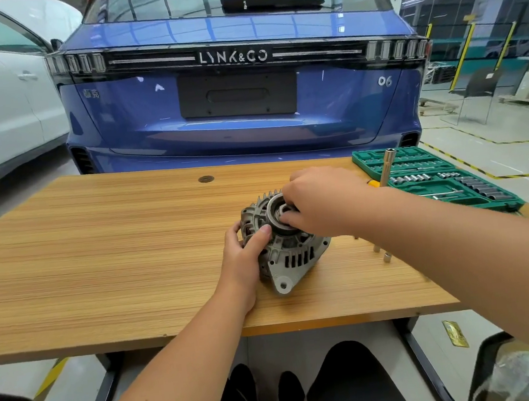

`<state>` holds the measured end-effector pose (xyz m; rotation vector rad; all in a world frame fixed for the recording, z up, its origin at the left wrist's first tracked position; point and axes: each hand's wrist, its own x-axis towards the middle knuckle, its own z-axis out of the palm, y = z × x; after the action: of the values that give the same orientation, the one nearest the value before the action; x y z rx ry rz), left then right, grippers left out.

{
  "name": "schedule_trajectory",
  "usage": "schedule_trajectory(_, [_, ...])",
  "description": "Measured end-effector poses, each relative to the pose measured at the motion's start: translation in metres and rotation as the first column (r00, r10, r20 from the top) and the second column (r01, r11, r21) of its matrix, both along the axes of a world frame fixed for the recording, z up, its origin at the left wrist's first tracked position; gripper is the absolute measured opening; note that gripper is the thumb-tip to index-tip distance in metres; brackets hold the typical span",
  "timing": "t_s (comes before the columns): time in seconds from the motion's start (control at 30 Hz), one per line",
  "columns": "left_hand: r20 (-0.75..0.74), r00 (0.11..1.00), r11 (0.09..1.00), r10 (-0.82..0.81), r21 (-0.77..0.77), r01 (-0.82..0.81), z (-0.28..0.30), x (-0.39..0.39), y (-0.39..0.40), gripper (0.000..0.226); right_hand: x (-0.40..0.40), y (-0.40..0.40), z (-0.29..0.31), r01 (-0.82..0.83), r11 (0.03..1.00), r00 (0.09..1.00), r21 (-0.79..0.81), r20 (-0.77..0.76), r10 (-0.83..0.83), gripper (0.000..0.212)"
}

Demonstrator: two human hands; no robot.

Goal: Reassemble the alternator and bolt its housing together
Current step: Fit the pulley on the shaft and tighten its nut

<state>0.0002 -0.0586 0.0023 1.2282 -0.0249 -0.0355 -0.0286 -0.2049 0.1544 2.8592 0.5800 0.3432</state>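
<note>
left hand wrapped round the alternator mid-table, keep it braced | right hand pinching the pulley on top, seat it square | loose bolts just right, for later

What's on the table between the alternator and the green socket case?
In the head view, two small upright sockets stand there, partly under the right forearm; the alternator and case flank them.

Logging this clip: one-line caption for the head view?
Left hand steadies alternator on table; right hand works at its pulley end.
</note>
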Motion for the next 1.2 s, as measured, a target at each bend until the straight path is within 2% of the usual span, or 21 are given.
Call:
schedule_trajectory(0.17, [-0.013,1.0,0.997,-0.015,-0.076,0.014,0.003,0.01,-0.001,0.076,0.004,0.003,-0.018,0.059,0.99,0.996,0.129,0.062,-0.068,0.028])
schedule_trajectory(0.27, [-0.015,0.999,0.995,-0.035,-0.093,0.033,0.002,0.017,0.0,0.078,0.006,-0.004,-0.021,0.043,0.972,0.998,0.23,0.026,-0.05,0.037])
schedule_trajectory(0.37, [-0.003,0.999,0.994,-0.047,-0.096,0.047,0.0,0.024,0.001,0.079,0.01,-0.029,-0.021,0.052,0.873,0.999,0.484,-0.025,-0.046,0.048])
schedule_trajectory(0.43, [-0.005,0.998,0.993,-0.058,-0.107,0.058,-0.003,0.027,0.002,0.075,0.019,-0.053,-0.025,0.086,0.792,0.995,0.604,-0.006,-0.104,0.041])
schedule_trajectory(0.5, [-0.006,0.998,0.991,-0.068,-0.117,0.067,-0.005,0.03,0.003,0.073,0.036,-0.08,-0.032,0.195,0.73,0.971,0.655,-0.027,-0.236,0.035])
schedule_trajectory(0.57, [-0.003,0.998,0.99,-0.067,-0.12,0.066,-0.007,0.031,0.003,0.075,0.057,-0.106,-0.045,0.35,0.589,0.909,0.729,-0.113,-0.401,0.034])
schedule_trajectory(0.63, [-0.005,0.998,0.991,-0.056,-0.125,0.055,-0.009,0.031,0.003,0.077,0.079,-0.128,-0.058,0.457,0.32,0.818,0.83,-0.25,-0.519,0.036])
schedule_trajectory(0.7, [0.002,0.999,0.992,-0.049,-0.117,0.049,-0.01,0.032,0.003,0.077,0.099,-0.144,-0.068,0.497,0.04,0.733,0.867,-0.395,-0.553,0.041])
schedule_trajectory(0.73, [0.005,0.999,0.993,-0.046,-0.112,0.046,-0.011,0.032,0.003,0.076,0.108,-0.149,-0.073,0.495,-0.051,0.709,0.867,-0.438,-0.553,0.043])
schedule_trajectory(0.8, [0.009,0.999,0.992,-0.039,-0.118,0.04,-0.012,0.033,0.003,0.075,0.125,-0.156,-0.08,0.481,-0.142,0.684,0.865,-0.471,-0.558,0.045])
schedule_trajectory(0.9, [0.014,0.999,0.992,-0.038,-0.124,0.04,-0.011,0.032,0.004,0.078,0.142,-0.166,-0.08,0.479,-0.183,0.663,0.859,-0.49,-0.565,0.041])
schedule_trajectory(1.0, [0.004,0.999,0.992,-0.035,-0.121,0.036,-0.011,0.032,0.004,0.079,0.149,-0.175,-0.072,0.473,-0.217,0.69,0.854,-0.512,-0.512,0.033])
schedule_trajectory(1.07, [-0.008,0.999,0.992,-0.038,-0.12,0.036,-0.011,0.031,0.004,0.076,0.152,-0.178,-0.069,0.485,-0.146,0.704,0.862,-0.484,-0.52,0.031])
schedule_trajectory(1.2, [-0.013,0.999,0.993,-0.043,-0.107,0.041,-0.01,0.03,0.005,0.074,0.144,-0.168,-0.06,0.485,0.118,0.747,0.867,-0.341,-0.57,0.007])
